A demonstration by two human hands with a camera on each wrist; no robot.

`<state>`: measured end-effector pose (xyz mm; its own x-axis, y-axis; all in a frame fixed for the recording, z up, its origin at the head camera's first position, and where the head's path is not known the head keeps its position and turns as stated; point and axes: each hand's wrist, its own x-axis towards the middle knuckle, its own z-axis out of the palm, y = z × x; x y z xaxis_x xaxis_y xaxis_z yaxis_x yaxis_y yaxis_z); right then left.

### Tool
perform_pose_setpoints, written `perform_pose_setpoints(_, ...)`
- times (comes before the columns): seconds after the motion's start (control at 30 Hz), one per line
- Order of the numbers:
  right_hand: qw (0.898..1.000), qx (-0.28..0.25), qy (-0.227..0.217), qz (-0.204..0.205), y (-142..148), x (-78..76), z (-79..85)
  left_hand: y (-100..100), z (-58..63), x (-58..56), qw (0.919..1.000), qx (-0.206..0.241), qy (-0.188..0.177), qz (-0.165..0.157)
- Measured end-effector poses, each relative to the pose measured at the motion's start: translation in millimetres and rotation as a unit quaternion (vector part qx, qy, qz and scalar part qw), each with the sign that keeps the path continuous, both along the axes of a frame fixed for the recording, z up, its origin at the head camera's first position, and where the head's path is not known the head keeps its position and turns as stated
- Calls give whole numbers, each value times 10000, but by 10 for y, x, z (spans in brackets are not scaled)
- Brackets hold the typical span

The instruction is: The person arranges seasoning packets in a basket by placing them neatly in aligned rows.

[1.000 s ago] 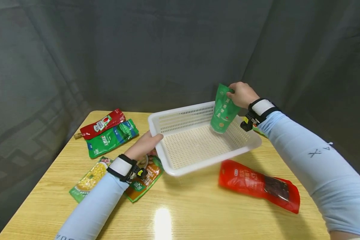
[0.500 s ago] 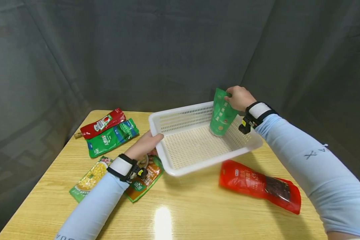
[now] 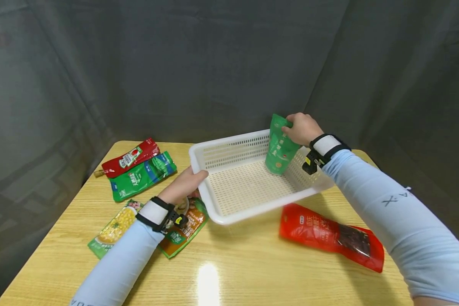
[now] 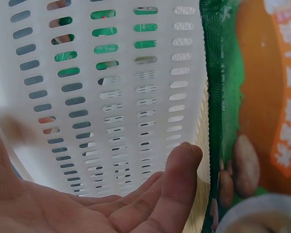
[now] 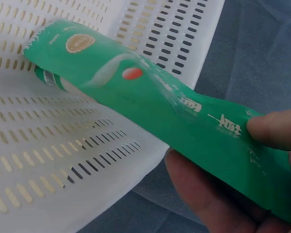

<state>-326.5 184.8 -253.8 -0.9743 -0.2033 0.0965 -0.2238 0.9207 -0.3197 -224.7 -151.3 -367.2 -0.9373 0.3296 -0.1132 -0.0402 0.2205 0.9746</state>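
A white perforated plastic basket (image 3: pixel 248 189) is at the middle of the table. My left hand (image 3: pixel 185 185) grips its left rim, thumb over the top edge; from the left wrist view, the fingers lie against the slotted outer wall (image 4: pixel 111 97). In the basket's far right corner stands a green snack pouch (image 3: pixel 279 148) with white lettering, leaning slightly. My right hand (image 3: pixel 305 128) pinches the top of this pouch between thumb and fingers. The right wrist view has the pouch's lower end (image 5: pixel 77 48) down inside the basket and its upper end between my fingers.
On the left lie a red ketchup pouch (image 3: pixel 130 159), a green-blue pouch (image 3: pixel 143 176), a yellow corn-soup packet (image 3: pixel 118 225) and an orange-brown packet (image 3: pixel 185 231) beneath my left wrist. A red pouch (image 3: pixel 325 233) lies at front right. Dark cloth (image 3: pixel 222 68) hangs behind the table.
My right hand has moved down and slightly left, lowering the green pouch further into the basket's far right corner. The left hand and basket stay nearly in place.
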Motion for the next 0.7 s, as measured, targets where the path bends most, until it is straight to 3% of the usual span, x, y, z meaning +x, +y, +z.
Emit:
perform_pose_setpoints(0.27, 9996, -172, 33, -237, -31, 3, -46, 3, -6, 2, 10000, -23, -10, 24)
perform_pose_setpoints(0.53, 9980, -96, 515, -339, -42, 28, -58, 10, -24, -10, 10000, -36, 0, 14)
perform_pose_setpoints(0.7, 9979, -125, 481, -424, -37, 28, -60, 12, -25, -18, 10000, -39, -21, 19)
